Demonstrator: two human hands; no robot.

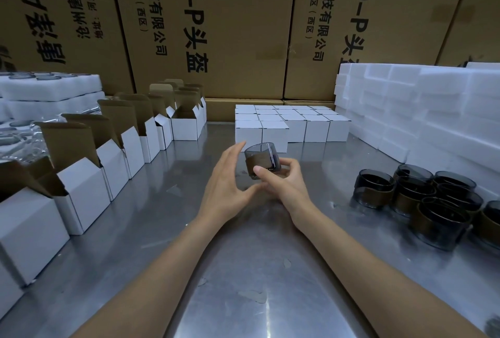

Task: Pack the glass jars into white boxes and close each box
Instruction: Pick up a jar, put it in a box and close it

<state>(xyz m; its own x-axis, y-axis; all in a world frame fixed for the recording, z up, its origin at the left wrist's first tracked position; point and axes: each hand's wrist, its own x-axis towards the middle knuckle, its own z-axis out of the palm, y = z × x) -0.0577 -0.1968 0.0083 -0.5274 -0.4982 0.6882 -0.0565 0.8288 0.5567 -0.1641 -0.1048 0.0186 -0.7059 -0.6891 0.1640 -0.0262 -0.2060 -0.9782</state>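
A smoky glass jar [260, 159] with a brown band is held above the middle of the metal table [243, 270]. My right hand [284, 183] grips it from below and the right, thumb across its front. My left hand [230, 178] is beside the jar on its left, fingers straight, fingertips near the rim. Several more jars [422, 197] stand clustered at the right. A row of open white boxes [108, 164] with raised brown flaps runs along the left. Closed white boxes [284, 124] are stacked behind the hands.
White foam blocks [433, 116] are piled at the right rear. Foam trays with jars [40, 89] and clear plastic wrap sit at the far left. Large printed cardboard cartons [230, 26] wall off the back of the table.
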